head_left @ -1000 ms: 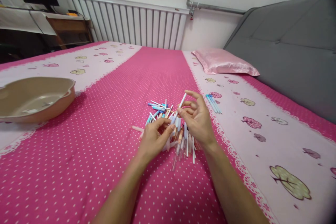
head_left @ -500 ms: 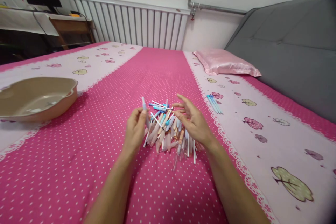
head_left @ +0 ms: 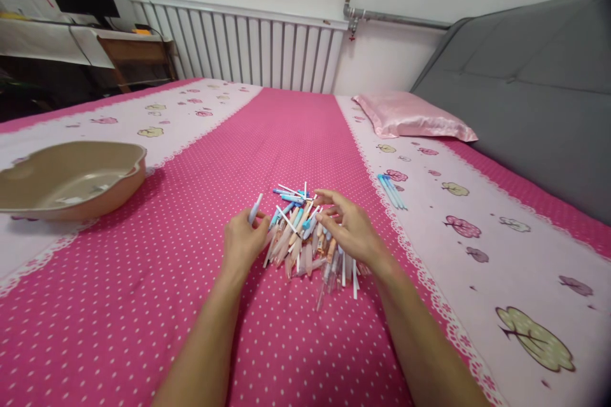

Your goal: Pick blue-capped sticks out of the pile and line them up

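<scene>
A loose pile of pens and slim sticks in blue, peach, white and clear lies on the pink dotted bedspread. My left hand, at the pile's left edge, is closed round a pale, whitish-lilac pen whose end points up past the fingers. Over the pile's right side hovers my right hand, its fingers curved and apart, with no object visible between thumb and fingers. Its fingertips are close to the upper pens; whether they touch is unclear.
Several blue-topped pens lie side by side to the right. A beige plastic basin stands at the left with small bits inside. Farther off are a pink pillow, a grey headboard and a white radiator.
My left hand has shifted slightly left and down with the pen, which now leans more to the right. My right hand has lowered a little over the pile.
</scene>
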{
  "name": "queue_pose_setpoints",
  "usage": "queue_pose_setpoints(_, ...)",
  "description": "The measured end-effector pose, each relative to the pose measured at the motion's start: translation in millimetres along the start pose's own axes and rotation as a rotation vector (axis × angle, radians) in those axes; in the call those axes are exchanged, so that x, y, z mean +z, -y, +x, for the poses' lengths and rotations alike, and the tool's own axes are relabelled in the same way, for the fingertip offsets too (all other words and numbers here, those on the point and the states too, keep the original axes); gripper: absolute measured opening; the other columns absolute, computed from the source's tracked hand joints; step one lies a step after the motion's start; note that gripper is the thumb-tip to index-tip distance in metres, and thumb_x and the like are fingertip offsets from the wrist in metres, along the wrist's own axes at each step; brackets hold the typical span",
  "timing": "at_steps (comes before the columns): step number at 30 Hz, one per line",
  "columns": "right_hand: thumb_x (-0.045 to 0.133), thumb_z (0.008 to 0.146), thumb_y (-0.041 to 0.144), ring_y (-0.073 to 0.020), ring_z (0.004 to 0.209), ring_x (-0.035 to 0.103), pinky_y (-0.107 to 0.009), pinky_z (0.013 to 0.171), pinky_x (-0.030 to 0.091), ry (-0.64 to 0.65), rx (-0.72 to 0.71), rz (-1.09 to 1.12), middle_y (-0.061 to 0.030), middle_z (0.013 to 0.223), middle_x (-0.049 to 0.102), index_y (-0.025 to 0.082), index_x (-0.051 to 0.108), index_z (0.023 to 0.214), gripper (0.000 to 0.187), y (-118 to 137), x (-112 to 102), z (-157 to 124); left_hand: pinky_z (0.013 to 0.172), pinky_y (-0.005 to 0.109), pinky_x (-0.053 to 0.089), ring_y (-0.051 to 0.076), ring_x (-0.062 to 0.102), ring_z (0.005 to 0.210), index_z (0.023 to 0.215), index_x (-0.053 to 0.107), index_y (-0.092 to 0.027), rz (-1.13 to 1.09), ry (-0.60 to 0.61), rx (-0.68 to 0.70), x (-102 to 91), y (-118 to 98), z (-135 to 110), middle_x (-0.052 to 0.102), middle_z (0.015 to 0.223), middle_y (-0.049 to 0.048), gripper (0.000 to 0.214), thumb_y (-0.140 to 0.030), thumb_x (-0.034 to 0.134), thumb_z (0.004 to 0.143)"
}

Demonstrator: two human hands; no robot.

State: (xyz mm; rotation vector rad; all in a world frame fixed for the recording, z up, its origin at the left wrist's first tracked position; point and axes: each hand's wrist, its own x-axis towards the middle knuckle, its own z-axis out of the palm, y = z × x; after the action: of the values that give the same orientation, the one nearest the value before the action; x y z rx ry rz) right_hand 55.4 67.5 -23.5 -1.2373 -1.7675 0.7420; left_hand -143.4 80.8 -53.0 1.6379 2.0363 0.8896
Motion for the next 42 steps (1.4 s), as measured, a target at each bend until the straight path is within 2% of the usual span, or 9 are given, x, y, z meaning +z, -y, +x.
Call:
queue_pose_setpoints(2,0.054,0.079,0.018,-0.0166,0.085,0.061,-0.032,0.072,0.05,0.01,0.001,-0.003,-0.0094,0.112,0.063,0.02,0.052,0.12,0.042,0.4,0.3,0.1,0.053,0.026,0.031,0.017,0.054,0.058,0.075,0.062,-0.018,0.117,0.036,0.014,2.9,1.1,0.8,0.059,0.062,0.004,0.019,-0.031,0.049,0.074)
queue_pose_setpoints(7,0.054,0.079,0.018,-0.0167,0.086,0.061,-0.032,0.072,0.05,0.025,0.002,-0.021,-0.01,0.111,0.063,0.017,0.052,0.12,0.041,-0.2,1.2,0.1,0.05,0.026,0.024,0.019,0.053,0.056,0.062,0.062,-0.018,0.209,0.091,0.021,11.9,6.9,3.6,0.058,0.057,0.0068,0.026,-0.035,0.046,0.074)
queue_pose_setpoints(16,0.054,0.078,0.017,-0.0171,0.084,0.063,-0.032,0.071,0.05,0.023,0.001,-0.083,-0.0093,0.112,0.063,0.018,0.051,0.121,0.043,-0.5,3.2,0.7,0.046,0.027,0.023,0.019,0.051,0.049,0.055,0.061,-0.018,0.235,0.127,-0.039,17.0,10.5,14.3,0.057,0.052,0.008,0.029,-0.037,0.048,0.072)
queue_pose_setpoints(24,0.052,0.079,0.016,-0.0164,0.081,0.062,-0.032,0.071,0.05,0.017,-0.024,-0.118,-0.0078,0.11,0.064,0.021,0.052,0.12,0.041,-3.1,5.0,1.3,0.048,0.024,0.03,0.017,0.056,0.053,0.066,0.068,-0.018,0.137,0.207,-0.011,17.6,10.3,14.8,0.061,0.054,0.004,0.018,-0.029,0.054,0.069)
queue_pose_setpoints(29,0.051,0.08,0.014,-0.0173,0.083,0.061,-0.035,0.075,0.049,0.046,-0.037,-0.134,-0.0079,0.111,0.063,0.02,0.052,0.12,0.041,-6.2,7.9,0.8,0.049,0.024,0.029,0.018,0.057,0.056,0.067,0.067,-0.017,0.144,0.196,-0.014,18.2,8.5,13.1,0.064,0.059,0.0063,0.02,-0.035,0.057,0.068)
queue_pose_setpoints(34,0.051,0.08,0.015,-0.0194,0.09,0.06,-0.036,0.077,0.049,0.079,-0.065,-0.135,-0.0072,0.113,0.062,0.023,0.052,0.121,0.042,-7.4,11.6,-1.0,0.049,0.025,0.025,0.018,0.053,0.052,0.06,0.062,-0.018,0.167,0.159,-0.006,20.1,6.3,10.2,0.059,0.053,0.0057,0.023,-0.035,0.053,0.072)
queue_pose_setpoints(38,0.052,0.08,0.016,-0.0195,0.091,0.06,-0.036,0.078,0.049,0.09,-0.071,-0.132,-0.0071,0.115,0.061,0.023,0.052,0.122,0.042,-6.9,12.4,-1.6,0.049,0.025,0.026,0.018,0.052,0.054,0.068,0.061,-0.018,0.115,0.124,0.055,19.0,1.6,9.1,0.06,0.06,0.006,0.018,-0.028,0.048,0.075)
queue_pose_setpoints(42,0.051,0.081,0.017,-0.0197,0.089,0.061,-0.035,0.075,0.049,0.067,-0.046,-0.117,-0.007,0.113,0.063,0.024,0.055,0.12,0.04,-7.1,12.2,-0.3,0.051,0.024,0.03,0.017,0.052,0.058,0.072,0.059,-0.019,0.016,0.134,0.165,15.9,-8.0,5.5,0.061,0.065,0.0041,0.017,-0.031,0.049,0.077)
